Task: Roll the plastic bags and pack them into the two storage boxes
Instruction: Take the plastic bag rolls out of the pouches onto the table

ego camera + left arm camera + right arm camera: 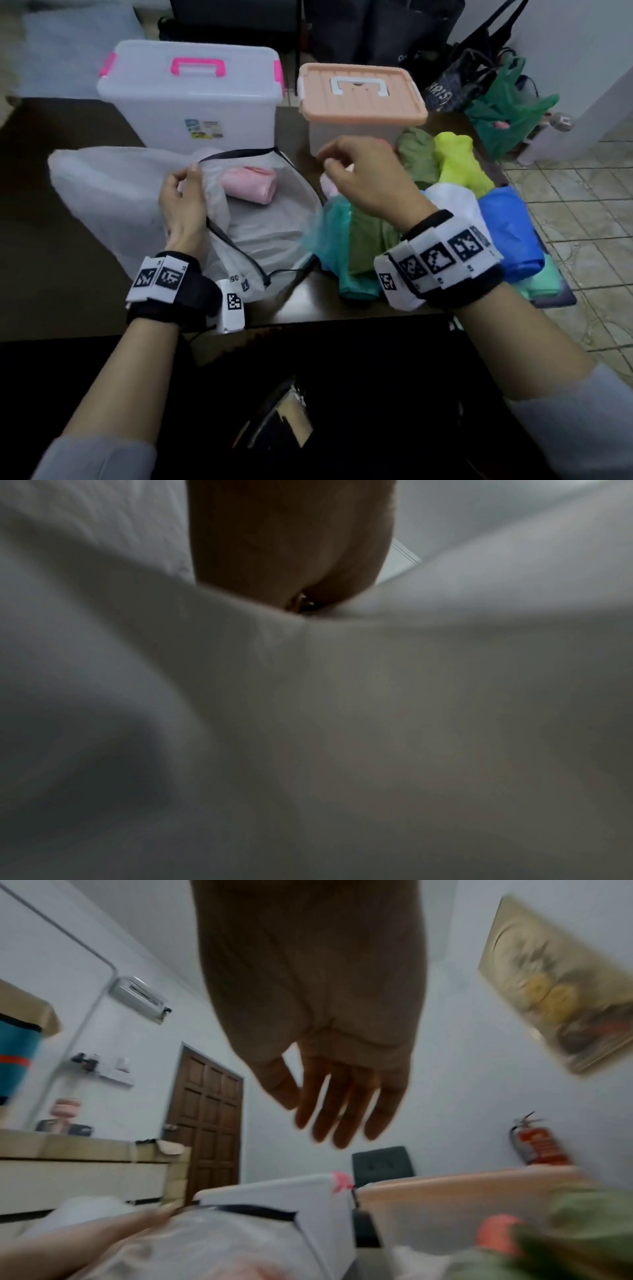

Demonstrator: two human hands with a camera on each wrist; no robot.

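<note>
My left hand [187,176] pinches the black-corded rim of a large white bag [102,192] and holds its mouth wide; in the left wrist view that white bag [308,723] fills the picture below my left hand [291,561]. A rolled pink bag [248,185] lies inside the mouth. My right hand [330,161] hovers empty above a pile of loose bags [370,240], and its fingers [337,1123] are straight. Behind stand a clear box with pink latches [191,92] and a box with a peach lid [363,96], both closed.
The dark table [51,240] ends close behind the boxes and at the right beside a tiled floor [582,212]. In the pile lie olive, yellow [459,161], blue [507,226] and teal bags. A green bag [507,102] and dark totes sit on the floor behind.
</note>
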